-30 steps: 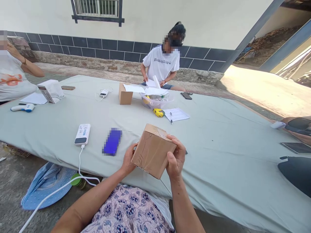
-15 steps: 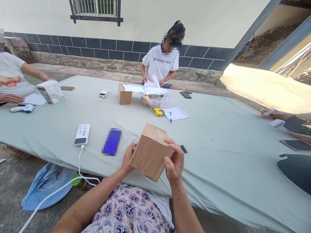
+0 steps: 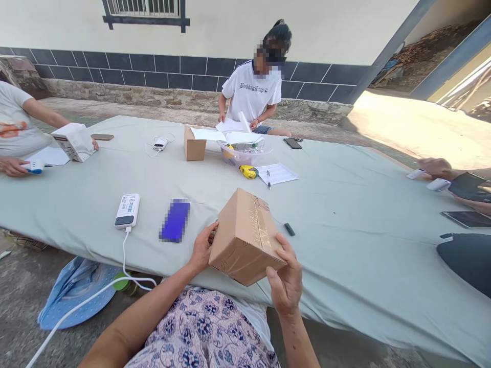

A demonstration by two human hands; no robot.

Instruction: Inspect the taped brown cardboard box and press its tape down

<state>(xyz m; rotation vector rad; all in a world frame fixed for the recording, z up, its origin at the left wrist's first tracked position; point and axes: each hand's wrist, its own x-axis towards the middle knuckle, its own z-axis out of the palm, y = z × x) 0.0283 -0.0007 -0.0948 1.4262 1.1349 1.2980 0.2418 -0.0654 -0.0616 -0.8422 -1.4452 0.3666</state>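
Observation:
A taped brown cardboard box [image 3: 245, 235] is held tilted above the near edge of the table. My left hand [image 3: 203, 248] grips its left side, the fingers partly hidden behind the box. At the lower right corner, my right hand [image 3: 287, 278] holds the box between thumb and fingers. A small black object [image 3: 289, 229] lies on the cloth just right of the box. To the left lie a blurred blue phone-like object [image 3: 175, 220] and a white power bank [image 3: 127, 210] with a cable plugged in.
The table has a pale green cloth [image 3: 364, 245]. Farther back are a yellow tape measure [image 3: 248, 171], a pen on a printed sheet [image 3: 282, 174], a clear plastic basin [image 3: 245, 156] and another cardboard box [image 3: 195, 144]. People sit across, left and right. A dark bag [image 3: 466, 260] lies at right.
My hands have turned the box, so more of its taped face shows, and moved it slightly right. The person at left now holds the blue-and-white handheld device.

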